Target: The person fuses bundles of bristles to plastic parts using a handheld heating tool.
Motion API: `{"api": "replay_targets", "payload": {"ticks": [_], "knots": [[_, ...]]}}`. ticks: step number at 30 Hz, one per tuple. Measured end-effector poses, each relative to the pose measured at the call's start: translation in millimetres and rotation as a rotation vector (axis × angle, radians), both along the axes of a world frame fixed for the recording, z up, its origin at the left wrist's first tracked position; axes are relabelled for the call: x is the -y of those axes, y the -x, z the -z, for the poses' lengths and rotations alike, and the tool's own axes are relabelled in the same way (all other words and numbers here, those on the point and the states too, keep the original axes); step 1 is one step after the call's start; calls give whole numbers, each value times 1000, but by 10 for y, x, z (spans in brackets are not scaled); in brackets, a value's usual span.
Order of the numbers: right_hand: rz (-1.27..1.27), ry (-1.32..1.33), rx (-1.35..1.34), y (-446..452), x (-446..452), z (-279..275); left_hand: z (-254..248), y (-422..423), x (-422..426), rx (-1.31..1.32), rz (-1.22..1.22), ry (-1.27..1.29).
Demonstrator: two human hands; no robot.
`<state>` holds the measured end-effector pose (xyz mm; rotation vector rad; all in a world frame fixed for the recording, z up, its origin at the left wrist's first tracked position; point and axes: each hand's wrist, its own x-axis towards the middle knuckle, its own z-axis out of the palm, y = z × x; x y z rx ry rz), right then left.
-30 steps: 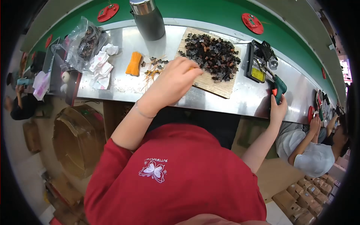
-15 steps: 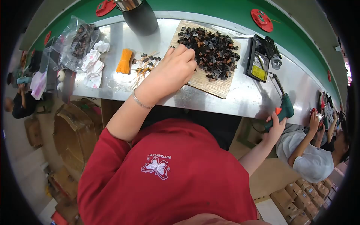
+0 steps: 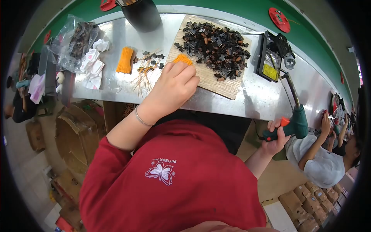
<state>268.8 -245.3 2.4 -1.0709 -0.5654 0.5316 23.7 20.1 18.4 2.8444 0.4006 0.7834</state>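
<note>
My left hand (image 3: 174, 84) is closed at the near left edge of a wooden board (image 3: 228, 91). The tips of an orange wire bundle (image 3: 182, 59) stick out past its fingers; the fingertips themselves are hidden. A heap of small black and brown switch-like parts (image 3: 216, 48) lies on the board. Just left of my hand are several loose wires with black parts attached (image 3: 146, 71). My right hand (image 3: 276, 137) grips a green soldering gun (image 3: 298, 121) with an orange trigger, over the bench's front edge. Its metal tip points up toward a black soldering stand (image 3: 263, 58) with a yellow sponge.
Another orange wire bundle (image 3: 125, 60) lies on the metal bench (image 3: 112, 83), near crumpled tissues (image 3: 92, 67) and a clear plastic bag (image 3: 75, 42). A dark flask (image 3: 142, 16) stands at the back. A co-worker (image 3: 324, 162) sits to the right; cardboard boxes (image 3: 305, 201) lie below.
My left hand has moved back from the heap toward the board's near left edge, and the orange wire tips now show. My right hand has shifted slightly down, with the soldering gun more fully in view.
</note>
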Motion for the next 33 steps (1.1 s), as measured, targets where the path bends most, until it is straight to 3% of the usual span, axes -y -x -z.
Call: {"api": "replay_targets", "payload": {"ticks": [5,11,14,16,21,26,33], "knots": [[-105,-113,-58,144,-168,14,84,94,69,40,2,75],[-161,-31,-90,374,-505,98,97,118,74,103,-9,185],[-183,-35,-122,416,-678,173,1,136,33,161,-123,299],[-194,-36,-140,438,-776,208,-40,108,8,161,-414,346],[-172,37,-86,476,-886,158,-210,-3,35,72,-496,348],[-113,149,4,511,-888,165,-291,-47,75,-236,-597,498],[-77,64,-36,522,-855,224,-179,16,-15,-216,-601,463]]}}
